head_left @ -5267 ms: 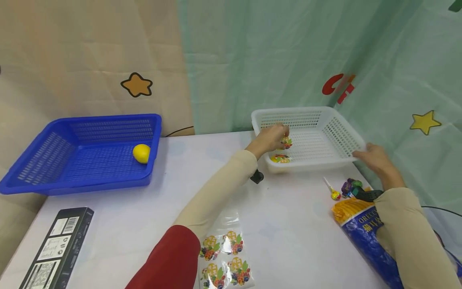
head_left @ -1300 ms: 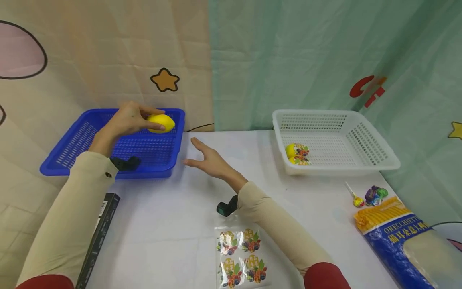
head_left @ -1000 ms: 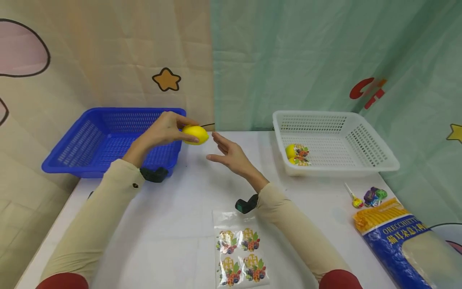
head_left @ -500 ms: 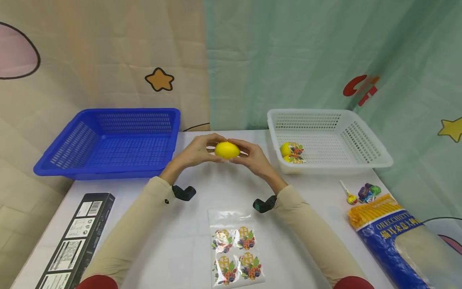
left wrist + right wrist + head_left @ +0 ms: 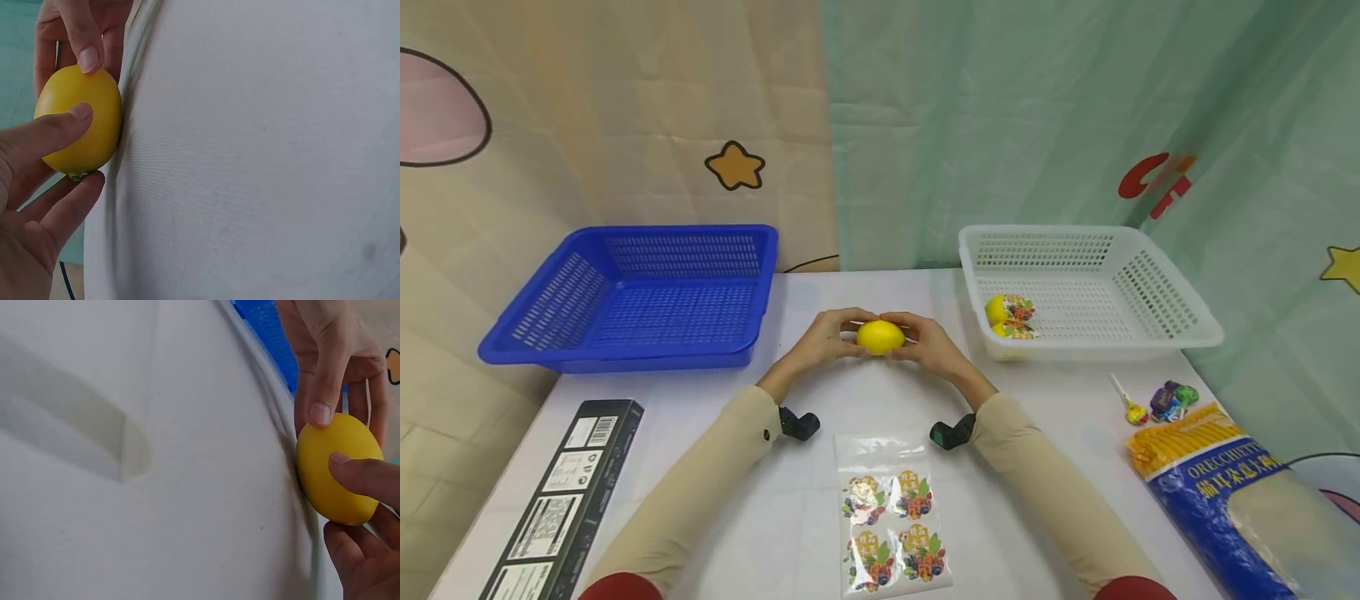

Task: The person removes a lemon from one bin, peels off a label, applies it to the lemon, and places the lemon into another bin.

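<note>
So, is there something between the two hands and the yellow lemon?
No. The left hand and the right hand both grip the lemon directly, low over the white table.

Bare table (image 5: 715,433) between blue basket (image 5: 625,292) and, seemingly, sticker sheet (image 5: 891,521)

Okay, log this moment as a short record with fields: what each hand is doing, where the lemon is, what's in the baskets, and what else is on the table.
left hand: grips the lemon from its left
right hand: grips the lemon from its right
lemon: between both hands, touching the table
blue basket: nothing visible inside
white basket: two yellow fruits with stickers
other items: sticker sheet, black box, pasta bag, lollipops
</note>
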The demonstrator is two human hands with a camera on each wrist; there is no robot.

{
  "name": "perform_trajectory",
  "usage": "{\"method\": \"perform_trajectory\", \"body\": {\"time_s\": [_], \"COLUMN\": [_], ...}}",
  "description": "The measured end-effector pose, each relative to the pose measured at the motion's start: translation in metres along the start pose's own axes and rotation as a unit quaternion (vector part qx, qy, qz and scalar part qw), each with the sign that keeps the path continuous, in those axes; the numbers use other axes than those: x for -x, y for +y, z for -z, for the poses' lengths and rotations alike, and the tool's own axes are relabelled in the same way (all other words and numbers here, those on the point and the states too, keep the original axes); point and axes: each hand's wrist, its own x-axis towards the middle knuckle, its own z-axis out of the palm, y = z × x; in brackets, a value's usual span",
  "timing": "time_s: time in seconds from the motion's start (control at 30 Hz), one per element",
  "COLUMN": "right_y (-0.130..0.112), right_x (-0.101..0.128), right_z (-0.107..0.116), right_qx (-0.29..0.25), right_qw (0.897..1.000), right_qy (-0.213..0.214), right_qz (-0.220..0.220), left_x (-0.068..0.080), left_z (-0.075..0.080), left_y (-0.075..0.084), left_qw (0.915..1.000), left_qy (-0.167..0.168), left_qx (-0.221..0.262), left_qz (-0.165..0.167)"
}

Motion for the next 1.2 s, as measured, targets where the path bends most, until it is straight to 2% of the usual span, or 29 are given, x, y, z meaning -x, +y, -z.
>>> {"method": "perform_trajectory", "body": {"time_s": [0.13, 0.2, 0.23, 0.33, 0.43, 0.47, 0.53, 0.63, 0.77, 0.87, 1.03, 1.13, 1.2], "right_y": [-0.004, -0.013, -0.018, -0.033, -0.039, -0.039, -0.035, -0.028, -0.019, -0.018, -0.028, -0.035, -0.041], "right_x": [0.004, 0.01, 0.015, 0.035, 0.062, 0.071, 0.085, 0.098, 0.103, 0.101, 0.096, 0.094, 0.092], "right_z": [-0.002, -0.003, -0.005, -0.007, -0.009, -0.01, -0.014, -0.02, -0.021, -0.019, -0.009, 0.0, 0.006], "right_qx": [0.087, 0.159, 0.193, 0.253, 0.268, 0.276, 0.286, 0.306, 0.288, 0.247, 0.166, 0.118, 0.09], "right_qw": [0.996, 0.987, 0.981, 0.967, 0.963, 0.96, 0.953, 0.942, 0.95, 0.962, 0.979, 0.985, 0.988], "right_qy": [0.012, 0.022, 0.026, 0.022, -0.032, -0.057, -0.105, -0.133, -0.113, -0.111, -0.12, -0.115, -0.108], "right_qz": [-0.019, -0.025, -0.026, -0.015, 0.003, 0.007, 0.011, 0.02, 0.033, 0.027, -0.019, -0.048, -0.058], "left_x": [0.0, -0.001, 0.001, 0.001, 0.0, -0.001, 0.001, 0.004, 0.006, 0.008, 0.011, 0.013, 0.016], "left_z": [-0.002, -0.001, 0.001, 0.003, 0.003, 0.002, 0.002, 0.002, 0.001, 0.001, 0.005, 0.012, 0.018], "left_y": [-0.001, -0.001, 0.004, 0.005, 0.007, 0.002, 0.004, 0.006, 0.006, 0.006, 0.008, 0.013, 0.022], "left_qw": [1.0, 0.9999, 0.9998, 0.9995, 0.9988, 0.9984, 0.9974, 0.9961, 0.9952, 0.9951, 0.9953, 0.9964, 0.9978], "left_qy": [-0.006, -0.014, -0.02, -0.031, -0.041, -0.041, -0.045, -0.046, -0.051, -0.058, -0.06, -0.046, -0.029], "left_qx": [0.001, 0.0, 0.004, -0.005, -0.026, -0.038, -0.057, -0.076, -0.083, -0.08, -0.074, -0.069, -0.059], "left_qz": [0.002, 0.002, 0.004, 0.003, 0.003, 0.0, -0.001, -0.002, -0.001, 0.005, 0.015, 0.014, 0.007]}}
